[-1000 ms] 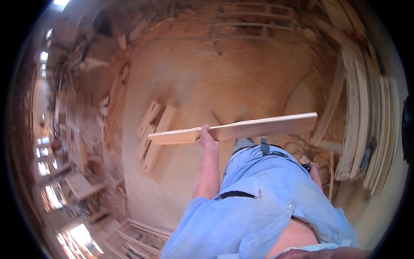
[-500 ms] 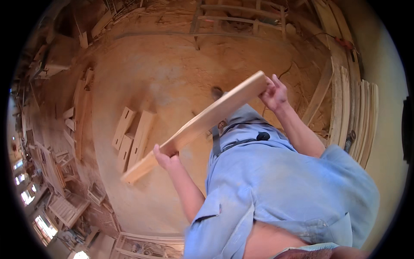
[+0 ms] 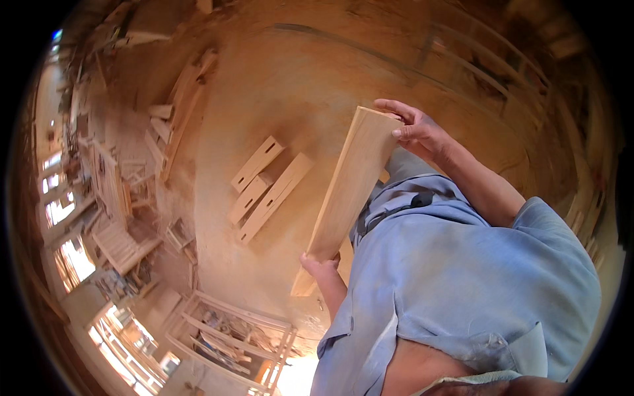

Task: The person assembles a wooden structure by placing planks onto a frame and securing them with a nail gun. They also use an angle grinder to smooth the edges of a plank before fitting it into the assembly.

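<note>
A long pale wooden board is held up in front of my body, its far end tilted to the right. My left hand grips it close to the near end, with the fingers wrapped around its edges. At the far end my right hand holds the corner, thumb on the broad face and fingers over the end. Beyond the board to the left, several slotted wooden pieces lie on the dusty floor, apart from both hands.
Timber lengths lie in a pile at the left. A wooden frame with scraps inside stands at the near left, and a slatted wooden piece farther left. A ladder-like frame is at the far right.
My view has turned left, so the floor pieces appear farther right. The board has swung to a steeper angle and shows its broad face. Both hands still hold it.
</note>
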{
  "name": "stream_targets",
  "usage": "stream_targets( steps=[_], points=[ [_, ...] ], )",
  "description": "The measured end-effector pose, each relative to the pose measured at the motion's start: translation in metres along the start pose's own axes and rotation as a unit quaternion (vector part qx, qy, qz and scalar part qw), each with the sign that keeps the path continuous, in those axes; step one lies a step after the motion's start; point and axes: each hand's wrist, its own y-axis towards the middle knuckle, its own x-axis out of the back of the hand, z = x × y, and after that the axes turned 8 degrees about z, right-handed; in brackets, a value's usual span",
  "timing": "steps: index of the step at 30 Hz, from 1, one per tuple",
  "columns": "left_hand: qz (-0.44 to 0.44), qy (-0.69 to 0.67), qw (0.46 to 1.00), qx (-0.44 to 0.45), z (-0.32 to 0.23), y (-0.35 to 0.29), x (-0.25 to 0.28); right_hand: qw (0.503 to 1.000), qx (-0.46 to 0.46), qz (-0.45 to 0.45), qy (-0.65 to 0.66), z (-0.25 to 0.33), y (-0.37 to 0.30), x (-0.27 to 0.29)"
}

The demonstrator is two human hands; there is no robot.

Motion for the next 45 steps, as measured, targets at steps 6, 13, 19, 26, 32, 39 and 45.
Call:
stream_targets(
  steps=[6,13,19,26,32,39,45],
  points=[
    [0.035,-0.085,0.995,0.043,-0.011,0.004,-0.065,0.987,-0.074,0.139,0.024,0.031,0.14,-0.056],
    [0.113,0.166,0.961,-0.19,-0.063,0.043,-0.146,0.989,-0.123,0.042,-0.071,-0.001,0.315,-0.081],
    [0.082,-0.146,0.986,0.008,-0.204,0.135,-0.224,0.986,-0.102,-0.088,-0.095,-0.004,0.45,-0.091],
    [0.002,-0.167,0.976,-0.139,-0.387,0.135,-0.351,0.967,-0.141,-0.15,-0.149,0.002,0.568,-0.059],
    [-0.076,-0.206,0.934,-0.281,-0.496,0.12,-0.457,0.86,-0.214,-0.366,-0.283,0.031,0.664,-0.051],
    [-0.155,-0.087,0.882,-0.437,-0.622,0.114,-0.629,0.782,-0.086,-0.126,-0.604,0.07,0.879,0.01],
    [-0.199,-0.092,0.845,-0.488,-0.704,0.088,-0.709,0.548,0.156,0.327,-0.754,0.04,1.048,-0.219]
  ],
)
